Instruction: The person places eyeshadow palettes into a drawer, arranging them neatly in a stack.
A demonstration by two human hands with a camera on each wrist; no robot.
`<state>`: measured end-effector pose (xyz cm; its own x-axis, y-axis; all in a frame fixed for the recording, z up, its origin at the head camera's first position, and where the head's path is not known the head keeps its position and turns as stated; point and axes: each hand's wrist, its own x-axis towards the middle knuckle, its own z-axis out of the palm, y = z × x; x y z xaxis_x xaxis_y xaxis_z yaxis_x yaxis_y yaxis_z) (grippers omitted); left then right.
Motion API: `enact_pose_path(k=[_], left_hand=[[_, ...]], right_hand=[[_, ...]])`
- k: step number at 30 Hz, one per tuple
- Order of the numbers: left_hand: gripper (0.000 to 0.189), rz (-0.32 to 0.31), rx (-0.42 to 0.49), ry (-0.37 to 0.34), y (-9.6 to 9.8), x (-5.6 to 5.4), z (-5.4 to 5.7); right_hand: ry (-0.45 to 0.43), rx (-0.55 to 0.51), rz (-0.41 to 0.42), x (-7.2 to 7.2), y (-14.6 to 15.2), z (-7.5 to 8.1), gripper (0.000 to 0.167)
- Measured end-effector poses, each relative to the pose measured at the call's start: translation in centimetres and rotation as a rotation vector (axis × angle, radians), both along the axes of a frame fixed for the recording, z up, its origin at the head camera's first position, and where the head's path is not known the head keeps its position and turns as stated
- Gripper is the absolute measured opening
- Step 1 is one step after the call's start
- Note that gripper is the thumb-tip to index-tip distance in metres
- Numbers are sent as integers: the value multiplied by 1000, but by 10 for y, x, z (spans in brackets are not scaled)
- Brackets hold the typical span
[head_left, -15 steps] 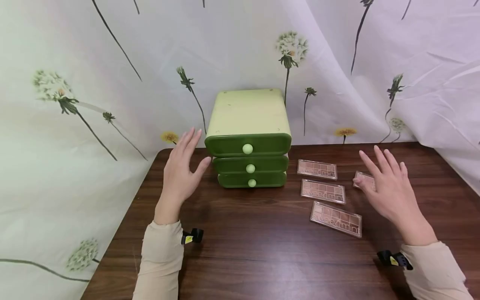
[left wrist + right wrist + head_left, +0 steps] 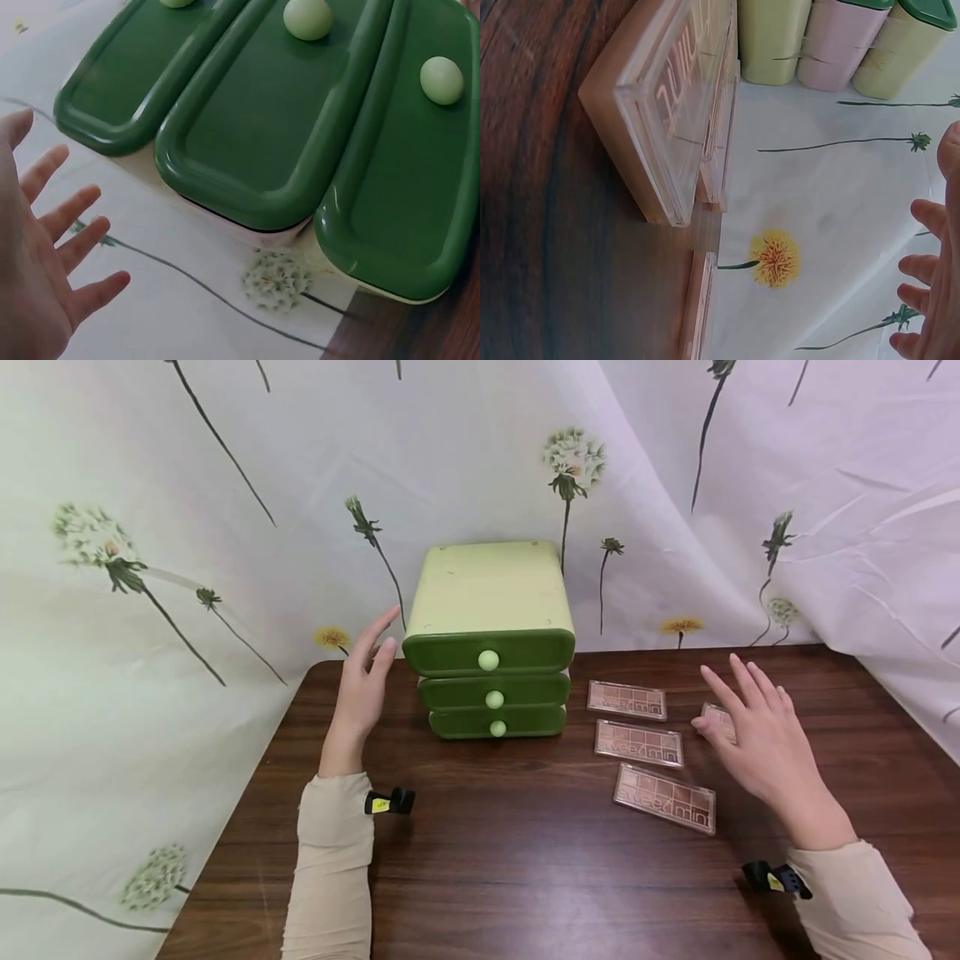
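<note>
In the head view, the left hand (image 2: 362, 693) is seen to have been moved closer to the green drawer box (image 2: 489, 639) since half a second ago; its fingertips are now just beside the left end of the top drawer, so a hold on the box seems to be prepared. The grip is open, with straight fingers. The right hand (image 2: 757, 739) is hardly changed: it hovers, fingers spread, over the rightmost of 4 palettes (image 2: 638, 743) on the desk (image 2: 525, 860). In the left wrist view, the 3 drawer fronts (image 2: 270, 127) are shown apart from the open palm (image 2: 37, 255). In the right wrist view, a palette (image 2: 667, 105) is seen edge-on, and only the fingertips (image 2: 930, 300) appear, holding nothing.
</note>
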<state>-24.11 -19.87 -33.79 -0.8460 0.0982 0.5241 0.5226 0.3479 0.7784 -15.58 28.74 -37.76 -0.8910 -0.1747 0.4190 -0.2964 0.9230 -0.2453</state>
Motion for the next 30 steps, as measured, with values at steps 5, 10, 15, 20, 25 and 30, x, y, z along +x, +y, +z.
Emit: enact_pose_path(k=[5,10,15,20,25,30], left_hand=[[45,-66,148,-34,0,-11,-5],[43,-111,218,-59,5,-16,-8],[43,-122,262,-73,8,-17,-11],[44,-96,243,-96,10,-14,-10],[43,-73,204,-101,10,-9,-7],[44,-92,194,-107,14,-8,-5]], right_hand=[[-2,-2,-2,-1,-2,0,64],[3,-10,-11,0,-3,-1,64],[16,-11,3,1,-5,-1,63],[60,-34,22,1,-12,0,64],[85,-138,36,7,-22,7,63],[109,-262,70,16,-35,17,54]])
